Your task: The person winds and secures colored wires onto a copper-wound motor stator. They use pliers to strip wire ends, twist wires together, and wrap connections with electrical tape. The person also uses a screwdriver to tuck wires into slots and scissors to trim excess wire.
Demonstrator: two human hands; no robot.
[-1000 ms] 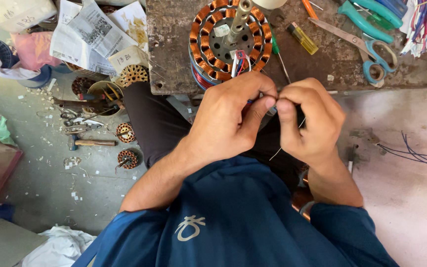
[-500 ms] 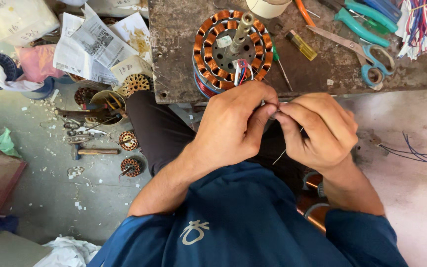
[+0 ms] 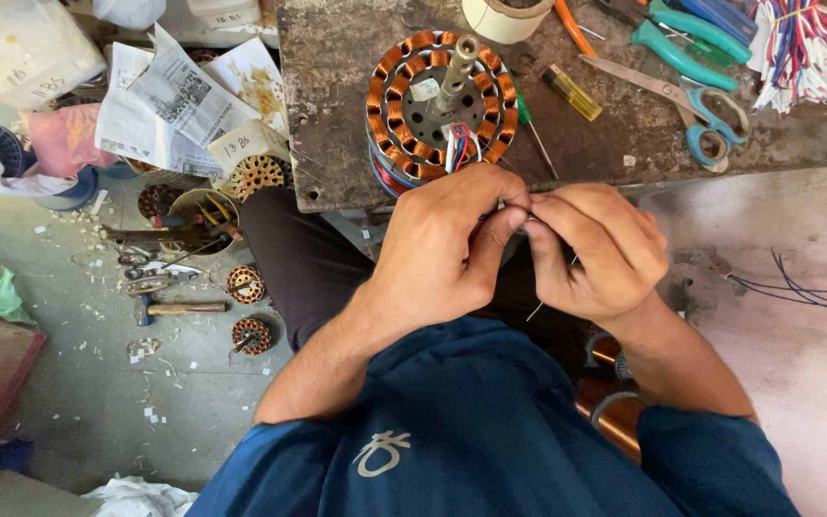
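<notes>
Below the copper-wound stator, left hand and right hand meet fingertip to fingertip, pinching thin wire.

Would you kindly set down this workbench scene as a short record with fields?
setting: worn workbench, seen from above
left hand: left hand, thumb and fingertips pinched on thin wire ends
right hand: right hand, fingertips meeting the left at the same wire ends
nearest thing: copper-wound motor stator with shaft, coloured leads hanging toward the hands
on bench: scissors, yellow-handled screwdriver, tape roll, bundle of coloured wires
on floor: hammer, small wound coils, papers
</notes>
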